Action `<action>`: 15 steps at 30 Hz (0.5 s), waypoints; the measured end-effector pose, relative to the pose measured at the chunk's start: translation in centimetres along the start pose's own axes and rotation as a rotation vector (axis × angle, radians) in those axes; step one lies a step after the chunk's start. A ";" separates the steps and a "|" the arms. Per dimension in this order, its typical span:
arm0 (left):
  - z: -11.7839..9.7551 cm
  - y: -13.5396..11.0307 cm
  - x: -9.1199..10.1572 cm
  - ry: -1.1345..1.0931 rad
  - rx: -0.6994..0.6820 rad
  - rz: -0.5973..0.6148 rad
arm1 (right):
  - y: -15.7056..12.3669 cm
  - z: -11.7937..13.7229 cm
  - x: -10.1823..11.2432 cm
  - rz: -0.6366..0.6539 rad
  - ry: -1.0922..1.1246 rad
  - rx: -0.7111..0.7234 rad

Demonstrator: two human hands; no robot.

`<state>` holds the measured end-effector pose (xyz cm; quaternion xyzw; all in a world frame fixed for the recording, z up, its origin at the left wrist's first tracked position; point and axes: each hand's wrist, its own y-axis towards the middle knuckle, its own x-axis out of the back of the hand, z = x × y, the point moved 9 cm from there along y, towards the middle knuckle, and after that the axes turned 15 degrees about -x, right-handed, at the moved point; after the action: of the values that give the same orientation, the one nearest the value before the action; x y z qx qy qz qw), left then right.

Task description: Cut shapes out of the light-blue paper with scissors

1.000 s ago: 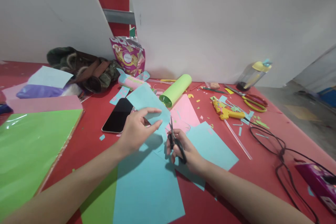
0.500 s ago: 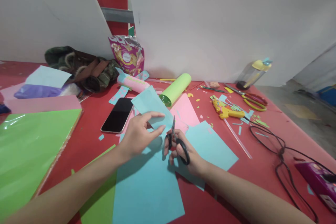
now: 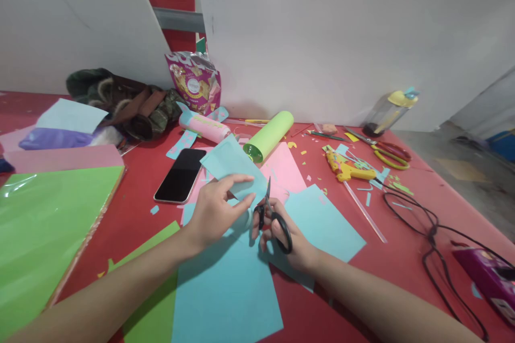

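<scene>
My left hand (image 3: 213, 209) holds up a light blue piece of paper (image 3: 229, 158), its thumb and forefinger reaching along the paper's right part; its other fingers are hidden behind. Black-handled scissors (image 3: 284, 230) are in my right hand (image 3: 300, 244), with fingers through the loops. The blades point up and away, right beside the paper's right edge; whether they touch it I cannot tell. Beneath both hands lie larger light blue sheets (image 3: 229, 295) and a pink sheet (image 3: 284, 169). A rolled green paper tube (image 3: 269, 136) lies just beyond.
A phone (image 3: 180, 176) lies left of the hands, near a pink paper roll (image 3: 207, 127). Rightward are a yellow glue gun (image 3: 348, 166) with a black cord (image 3: 430, 230), a clear glue stick (image 3: 365, 211), red-yellow pliers (image 3: 390, 155) and paper scraps. A snack bag (image 3: 195, 83) stands behind.
Both hands, the paper and the scissors stay nearly in place. The scissors have shifted very slightly to the right, and the view has tilted a little.
</scene>
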<state>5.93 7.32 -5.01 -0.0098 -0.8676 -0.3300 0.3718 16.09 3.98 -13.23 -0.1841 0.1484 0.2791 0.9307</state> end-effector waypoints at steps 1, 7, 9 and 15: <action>-0.1 0.0 0.0 0.005 -0.007 -0.001 | 0.0 0.0 0.0 -0.001 -0.002 -0.002; -0.7 -0.1 0.0 0.055 -0.033 -0.006 | -0.1 -0.1 0.0 -0.032 -0.060 0.003; -0.8 -0.2 0.0 0.060 -0.031 -0.005 | -0.1 0.0 0.0 -0.042 -0.077 0.003; -0.9 -0.2 0.0 0.044 -0.033 -0.012 | -0.3 0.2 -0.2 -0.064 -0.112 0.002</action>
<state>6.44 6.60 -4.66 -0.0036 -0.8537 -0.3464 0.3889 16.16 3.75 -12.90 -0.1720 0.0906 0.2590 0.9461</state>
